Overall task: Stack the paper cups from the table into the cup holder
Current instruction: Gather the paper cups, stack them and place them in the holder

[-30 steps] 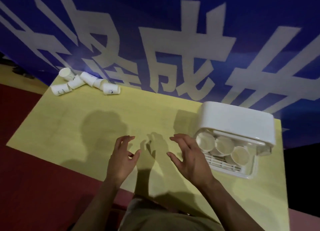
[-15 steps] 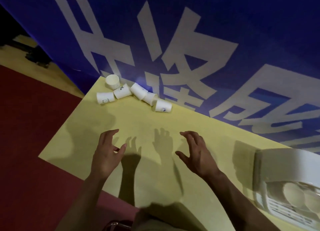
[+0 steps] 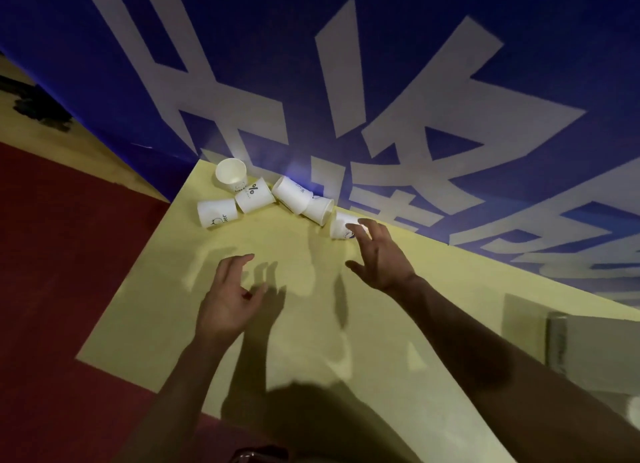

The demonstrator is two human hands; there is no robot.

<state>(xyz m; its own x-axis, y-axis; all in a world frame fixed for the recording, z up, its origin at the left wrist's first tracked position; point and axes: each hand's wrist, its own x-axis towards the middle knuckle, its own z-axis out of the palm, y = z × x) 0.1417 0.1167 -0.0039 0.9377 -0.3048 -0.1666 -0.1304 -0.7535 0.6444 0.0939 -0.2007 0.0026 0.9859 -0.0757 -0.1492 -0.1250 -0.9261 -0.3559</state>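
The right hand was stretched toward the upper middle of the frame, fingers spread and a little bent, and it held nothing; its fingertips were at the nearest cup, partly covering it, but whether they really touched it I cannot tell. The left hand hovered lower, in the centre left of the frame, with loose half-curled fingers and also nothing inside. Both hands threw dark shadows on the yellow table below them. The cups lay in a loose row along the far edge of the table, in the upper middle of the frame, close to the blue banner. Beside the nearest cup, to its left, a second cup lay on its side, and a third cup lay on its side touching it. Further left was a fourth cup with a percent mark printed on it, and a fifth cup lay on its side just beside it, at the left end of the row. A sixth cup was behind these, at the table corner, with its open mouth turned toward the camera. The holder was well apart from the cups, at the lower right edge of the frame, only partly in view and blurred. The red floor filled the left side of the frame.
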